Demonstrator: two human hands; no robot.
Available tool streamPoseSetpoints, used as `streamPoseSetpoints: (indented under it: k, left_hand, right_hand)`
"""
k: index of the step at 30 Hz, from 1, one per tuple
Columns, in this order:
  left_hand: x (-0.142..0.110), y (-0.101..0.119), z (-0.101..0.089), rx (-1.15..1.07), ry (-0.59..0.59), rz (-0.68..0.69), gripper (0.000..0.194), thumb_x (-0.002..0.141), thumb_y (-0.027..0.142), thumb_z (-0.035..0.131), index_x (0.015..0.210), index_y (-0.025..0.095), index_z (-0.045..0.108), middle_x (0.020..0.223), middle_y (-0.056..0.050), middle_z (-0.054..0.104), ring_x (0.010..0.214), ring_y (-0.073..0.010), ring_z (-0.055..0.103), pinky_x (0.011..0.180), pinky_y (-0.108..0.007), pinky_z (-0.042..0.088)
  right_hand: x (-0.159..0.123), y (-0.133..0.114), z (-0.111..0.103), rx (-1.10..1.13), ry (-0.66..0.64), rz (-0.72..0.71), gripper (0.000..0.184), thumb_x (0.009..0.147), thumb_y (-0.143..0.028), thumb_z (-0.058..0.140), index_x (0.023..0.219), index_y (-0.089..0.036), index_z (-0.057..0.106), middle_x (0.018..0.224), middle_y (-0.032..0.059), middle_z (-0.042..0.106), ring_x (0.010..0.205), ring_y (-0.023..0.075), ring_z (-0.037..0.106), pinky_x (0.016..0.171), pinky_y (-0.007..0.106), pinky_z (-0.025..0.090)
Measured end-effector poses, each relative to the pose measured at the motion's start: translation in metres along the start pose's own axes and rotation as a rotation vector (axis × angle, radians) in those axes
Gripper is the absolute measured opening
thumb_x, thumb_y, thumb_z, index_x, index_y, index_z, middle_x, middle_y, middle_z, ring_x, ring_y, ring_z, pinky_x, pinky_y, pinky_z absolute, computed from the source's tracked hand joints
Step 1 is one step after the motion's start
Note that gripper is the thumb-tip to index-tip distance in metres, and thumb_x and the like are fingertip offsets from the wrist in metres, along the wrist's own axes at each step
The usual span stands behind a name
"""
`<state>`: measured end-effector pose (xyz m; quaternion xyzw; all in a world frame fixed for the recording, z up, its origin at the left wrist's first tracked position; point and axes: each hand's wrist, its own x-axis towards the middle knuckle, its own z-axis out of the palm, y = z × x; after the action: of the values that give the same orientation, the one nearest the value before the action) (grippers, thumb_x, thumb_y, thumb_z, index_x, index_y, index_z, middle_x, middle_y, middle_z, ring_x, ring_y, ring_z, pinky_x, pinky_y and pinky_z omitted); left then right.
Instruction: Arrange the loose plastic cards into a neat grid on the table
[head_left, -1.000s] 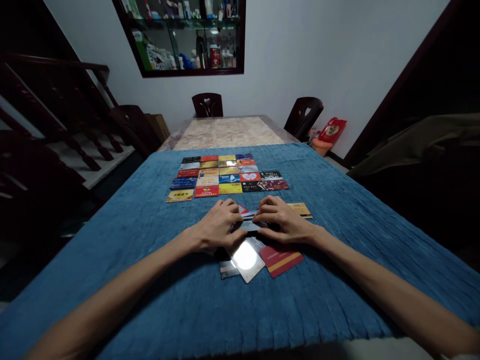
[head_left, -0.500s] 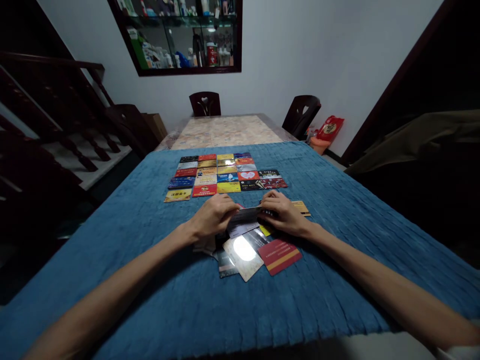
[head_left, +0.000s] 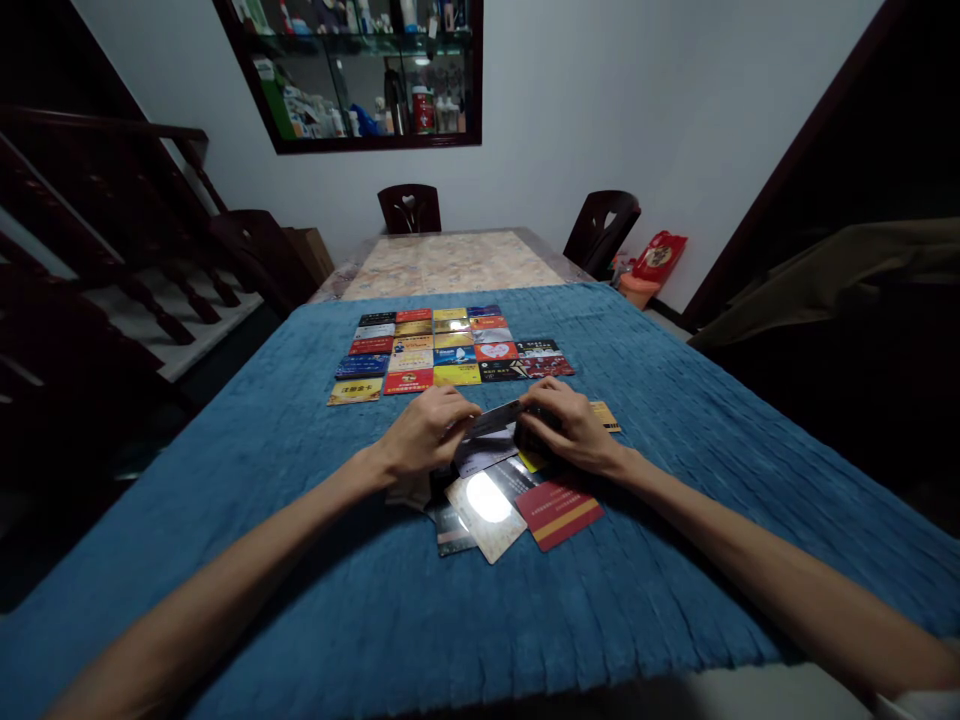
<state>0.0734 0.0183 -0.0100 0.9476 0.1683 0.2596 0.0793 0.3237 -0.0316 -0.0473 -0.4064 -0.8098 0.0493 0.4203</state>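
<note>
A dark card [head_left: 493, 418] is held up on a slant between my two hands, above a loose heap of cards. My left hand [head_left: 429, 430] pinches its left end. Closed on the other end is my right hand [head_left: 568, 428], its fingertips partly hidden. Under them lie a pale card [head_left: 484, 455], a shiny card with a glare spot [head_left: 495, 535], a dark card [head_left: 454, 535] and a red card with a gold stripe [head_left: 562, 515]. Beyond my hands several cards lie face up in close rows, among them a gold card [head_left: 355, 391] and a white-heart card [head_left: 496, 351].
A blue cloth [head_left: 300, 580] covers the near part of the table; its far part shows a patterned top [head_left: 450, 262]. Chairs [head_left: 410, 208] stand around it. A yellow card [head_left: 606, 416] lies right of my right hand. A shelf niche [head_left: 375, 147] is in the wall.
The held card has tilted, its right end now higher and its face darker. Both hands stay in nearly the same place, and the cards on the cloth have not moved.
</note>
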Motion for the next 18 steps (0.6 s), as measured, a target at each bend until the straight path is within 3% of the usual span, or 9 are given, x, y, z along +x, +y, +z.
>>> streamPoseSetpoints:
  k: [6, 12, 18]
  left_hand:
    - [-0.001, 0.006, 0.008, -0.014, 0.019, -0.038, 0.023, 0.087, 0.010, 0.052, 0.105, 0.015, 0.066, 0.093, -0.008, 0.070, 0.086, -0.0193, 0.062, 0.076, -0.035, 0.052]
    - [0.003, 0.019, 0.006, -0.083, 0.160, -0.028, 0.016, 0.092, 0.017, 0.058, 0.105, 0.014, 0.065, 0.094, -0.008, 0.071, 0.086, -0.0188, 0.063, 0.079, -0.035, 0.052]
    - [0.005, 0.024, 0.008, -0.042, 0.226, -0.005, 0.013, 0.095, 0.022, 0.057, 0.097, 0.014, 0.067, 0.084, -0.006, 0.067, 0.079, -0.0179, 0.061, 0.072, -0.032, 0.050]
  right_hand:
    - [0.005, -0.015, -0.003, -0.041, 0.113, -0.075, 0.017, 0.097, -0.021, 0.051, 0.102, -0.021, 0.067, 0.087, 0.0067, 0.068, 0.086, 0.0228, 0.057, 0.078, 0.039, 0.048]
    - [0.009, -0.019, 0.000, -0.217, 0.235, -0.248, 0.020, 0.097, -0.019, 0.052, 0.104, -0.023, 0.070, 0.086, 0.0057, 0.066, 0.085, 0.0217, 0.052, 0.077, 0.039, 0.045]
    - [0.011, -0.026, 0.003, -0.305, 0.191, -0.337, 0.024, 0.097, -0.016, 0.048, 0.108, -0.024, 0.068, 0.086, 0.0041, 0.066, 0.086, 0.0210, 0.052, 0.080, 0.038, 0.044]
